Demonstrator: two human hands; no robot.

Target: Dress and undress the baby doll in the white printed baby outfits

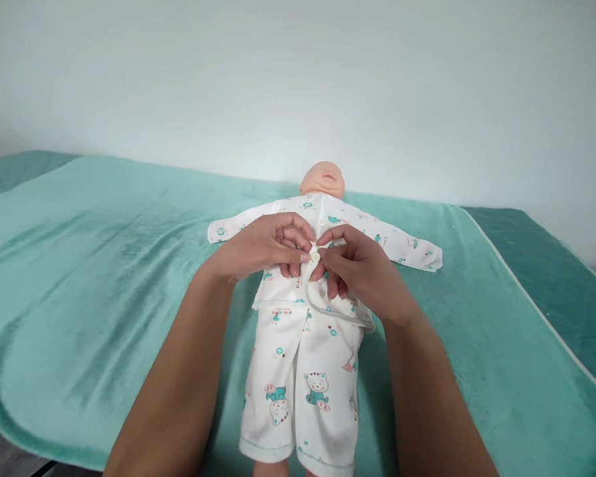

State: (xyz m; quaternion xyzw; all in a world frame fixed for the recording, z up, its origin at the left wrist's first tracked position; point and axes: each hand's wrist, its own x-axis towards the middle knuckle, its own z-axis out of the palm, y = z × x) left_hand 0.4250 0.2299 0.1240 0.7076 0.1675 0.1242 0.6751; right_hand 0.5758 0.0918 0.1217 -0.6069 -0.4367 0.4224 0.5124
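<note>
A baby doll (322,179) lies on its back, dressed in a white printed baby shirt (278,295) and matching trousers (322,361). Over the shirt's front, my left hand (265,245) pinches the placket edge between thumb and fingers. From the other side my right hand (355,262) pinches the same front opening. Between my fingertips shows a pale round button (314,256); whether it sits through its buttonhole I cannot tell. Below my hands the front edges overlap, and the lower right hem lifts slightly. Both shirt sleeves stretch out sideways.
A light green plush blanket (104,298) with a few folds lies under the doll. Darker green cloth (551,265) shows beyond its pale edge at the right. Behind the doll's head stands a plain pale wall (298,79).
</note>
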